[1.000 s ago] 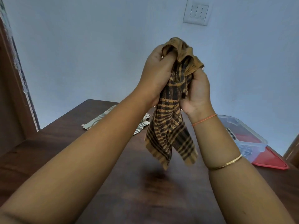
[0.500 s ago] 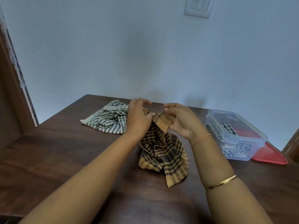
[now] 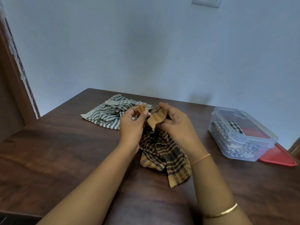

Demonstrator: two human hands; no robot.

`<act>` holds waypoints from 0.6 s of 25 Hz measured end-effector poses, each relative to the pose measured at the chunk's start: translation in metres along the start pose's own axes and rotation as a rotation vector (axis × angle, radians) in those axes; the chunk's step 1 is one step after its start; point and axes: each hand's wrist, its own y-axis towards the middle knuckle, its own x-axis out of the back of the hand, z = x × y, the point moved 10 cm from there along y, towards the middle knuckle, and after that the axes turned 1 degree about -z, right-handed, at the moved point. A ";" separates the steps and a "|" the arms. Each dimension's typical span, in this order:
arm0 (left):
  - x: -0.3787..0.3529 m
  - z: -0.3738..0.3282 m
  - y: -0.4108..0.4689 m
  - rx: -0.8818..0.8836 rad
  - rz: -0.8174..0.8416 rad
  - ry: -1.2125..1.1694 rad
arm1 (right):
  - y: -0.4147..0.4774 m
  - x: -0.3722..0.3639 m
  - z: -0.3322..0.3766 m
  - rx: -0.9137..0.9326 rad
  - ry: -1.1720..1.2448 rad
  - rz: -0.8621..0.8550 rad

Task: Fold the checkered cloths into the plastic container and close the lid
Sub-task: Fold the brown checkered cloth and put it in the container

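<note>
An orange and black checkered cloth [image 3: 164,153] lies crumpled on the middle of the dark wooden table [image 3: 56,156]. My left hand [image 3: 132,125] pinches one upper corner of it. My right hand [image 3: 176,125] pinches another corner just to the right, lifted a little off the table. A green and white striped cloth [image 3: 108,115] lies spread behind my left hand. At the right stands a clear plastic container [image 3: 240,135], open, with a black and white checkered cloth [image 3: 233,138] inside. Its red lid [image 3: 277,155] lies flat beside and partly under it.
A pale wall rises right behind the table's far edge, with a light switch plate [image 3: 205,1] at the top. A wooden door frame [image 3: 14,75] stands at the left. Bare table surface stretches to the left and in front of the orange cloth.
My hands came down from in front of my face with the orange cloth, which now rests on the table. In the last half second they spread its two corners slightly apart.
</note>
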 end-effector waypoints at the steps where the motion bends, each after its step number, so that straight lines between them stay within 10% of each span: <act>1: 0.001 -0.003 -0.001 -0.025 -0.019 0.050 | 0.001 0.006 0.004 0.080 -0.275 -0.092; 4: 0.010 -0.020 -0.007 -0.146 -0.143 0.177 | -0.004 0.014 0.019 0.207 -0.541 -0.257; 15: -0.005 -0.018 -0.013 -0.063 -0.005 -0.022 | -0.002 0.010 0.037 0.293 -0.099 -0.183</act>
